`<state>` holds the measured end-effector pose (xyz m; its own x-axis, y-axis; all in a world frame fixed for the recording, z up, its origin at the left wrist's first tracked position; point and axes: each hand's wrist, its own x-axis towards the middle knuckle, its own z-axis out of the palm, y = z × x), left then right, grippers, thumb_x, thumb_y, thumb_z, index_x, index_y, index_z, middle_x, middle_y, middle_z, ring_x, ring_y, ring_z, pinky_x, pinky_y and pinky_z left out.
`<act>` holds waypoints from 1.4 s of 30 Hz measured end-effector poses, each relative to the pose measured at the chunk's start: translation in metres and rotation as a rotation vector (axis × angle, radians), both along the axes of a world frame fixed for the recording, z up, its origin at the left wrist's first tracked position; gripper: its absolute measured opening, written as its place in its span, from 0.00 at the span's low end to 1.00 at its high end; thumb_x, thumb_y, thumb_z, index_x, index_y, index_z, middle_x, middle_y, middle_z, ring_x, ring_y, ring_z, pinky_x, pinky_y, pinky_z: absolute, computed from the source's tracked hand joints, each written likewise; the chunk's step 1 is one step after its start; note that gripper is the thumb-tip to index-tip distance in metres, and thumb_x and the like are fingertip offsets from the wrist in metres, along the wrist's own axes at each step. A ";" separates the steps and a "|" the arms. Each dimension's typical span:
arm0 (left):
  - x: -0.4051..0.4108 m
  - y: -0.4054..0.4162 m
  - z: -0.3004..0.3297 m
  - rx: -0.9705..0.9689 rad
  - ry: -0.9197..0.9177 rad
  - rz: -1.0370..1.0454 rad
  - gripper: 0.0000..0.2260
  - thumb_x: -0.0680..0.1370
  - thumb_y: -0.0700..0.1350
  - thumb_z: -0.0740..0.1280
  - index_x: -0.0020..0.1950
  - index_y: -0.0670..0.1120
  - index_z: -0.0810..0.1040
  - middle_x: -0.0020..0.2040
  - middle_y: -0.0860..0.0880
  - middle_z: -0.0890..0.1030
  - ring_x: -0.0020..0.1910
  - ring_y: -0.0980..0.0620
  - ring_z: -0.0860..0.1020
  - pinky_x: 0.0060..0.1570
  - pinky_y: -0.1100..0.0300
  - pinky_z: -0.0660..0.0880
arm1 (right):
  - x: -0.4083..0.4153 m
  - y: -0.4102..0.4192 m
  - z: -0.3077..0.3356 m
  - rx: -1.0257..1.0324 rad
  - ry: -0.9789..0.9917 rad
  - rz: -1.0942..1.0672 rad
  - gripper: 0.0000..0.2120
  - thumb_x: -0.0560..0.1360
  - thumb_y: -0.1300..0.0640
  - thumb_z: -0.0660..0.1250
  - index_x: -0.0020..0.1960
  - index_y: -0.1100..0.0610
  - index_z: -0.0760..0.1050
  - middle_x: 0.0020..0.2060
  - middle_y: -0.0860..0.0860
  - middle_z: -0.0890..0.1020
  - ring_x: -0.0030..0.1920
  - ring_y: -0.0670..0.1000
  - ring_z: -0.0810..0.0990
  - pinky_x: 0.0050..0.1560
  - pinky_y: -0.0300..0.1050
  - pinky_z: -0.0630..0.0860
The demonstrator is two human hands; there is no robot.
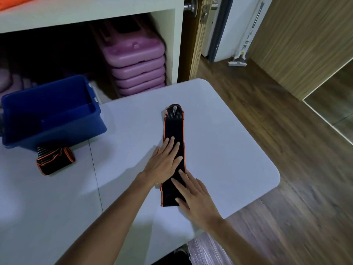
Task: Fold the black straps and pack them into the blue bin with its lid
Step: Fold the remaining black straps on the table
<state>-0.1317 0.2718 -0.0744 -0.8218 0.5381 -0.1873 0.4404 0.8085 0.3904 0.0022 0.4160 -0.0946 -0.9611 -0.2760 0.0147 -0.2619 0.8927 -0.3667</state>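
Now both palms [164,163] flat on strap [174,129]

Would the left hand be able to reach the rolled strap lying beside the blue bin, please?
Probably yes: the left hand lies flat on the long strap, and only bare table separates it from the rolled strap in front of the blue bin.
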 end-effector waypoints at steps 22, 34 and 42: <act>-0.102 0.077 -0.023 -0.154 0.260 0.213 0.30 0.80 0.56 0.42 0.77 0.38 0.49 0.77 0.37 0.49 0.77 0.41 0.48 0.74 0.45 0.46 | 0.003 -0.007 -0.001 0.129 0.011 -0.035 0.32 0.65 0.50 0.76 0.67 0.47 0.71 0.72 0.54 0.70 0.70 0.58 0.70 0.62 0.61 0.73; -0.152 0.071 -0.015 -0.200 0.067 0.213 0.31 0.82 0.56 0.44 0.75 0.36 0.40 0.78 0.38 0.44 0.77 0.43 0.42 0.75 0.48 0.40 | 0.002 -0.013 -0.002 0.203 0.053 -0.076 0.31 0.65 0.53 0.77 0.66 0.48 0.73 0.68 0.54 0.74 0.70 0.59 0.70 0.62 0.61 0.73; -0.134 0.064 0.009 0.128 0.253 0.160 0.19 0.82 0.49 0.55 0.65 0.36 0.71 0.65 0.38 0.72 0.67 0.40 0.68 0.69 0.49 0.62 | 0.002 -0.015 0.006 0.211 0.018 -0.114 0.34 0.64 0.53 0.76 0.68 0.48 0.69 0.61 0.54 0.76 0.67 0.60 0.72 0.59 0.59 0.74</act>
